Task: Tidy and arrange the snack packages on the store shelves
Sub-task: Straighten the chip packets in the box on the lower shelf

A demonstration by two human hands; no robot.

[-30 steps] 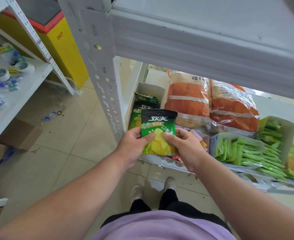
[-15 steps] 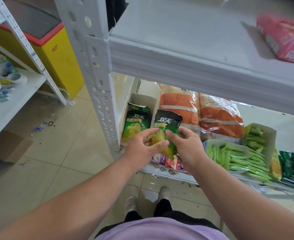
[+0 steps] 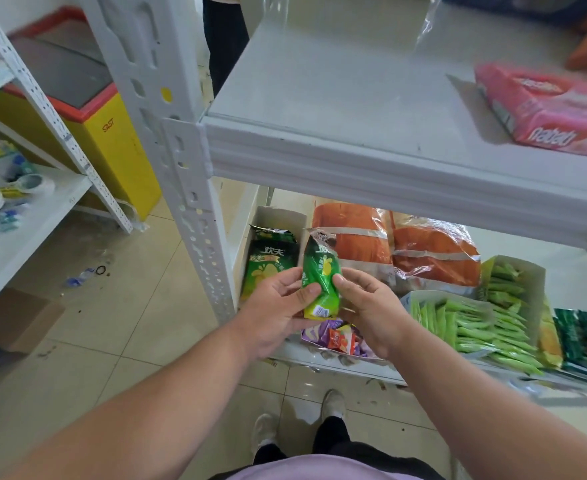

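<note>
At the frame's centre, the left hand and right hand pinch a green snack bag from either side — edge-on, before the lower shelf. It looks light, crinkly and slippery — best held by its sealed edges, not squeezed.

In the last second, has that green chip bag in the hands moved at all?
Yes. The green chip bag has twisted from face-on to edge-on and tilted, judged against the matching bags in the cardboard box, which stayed put.
</note>
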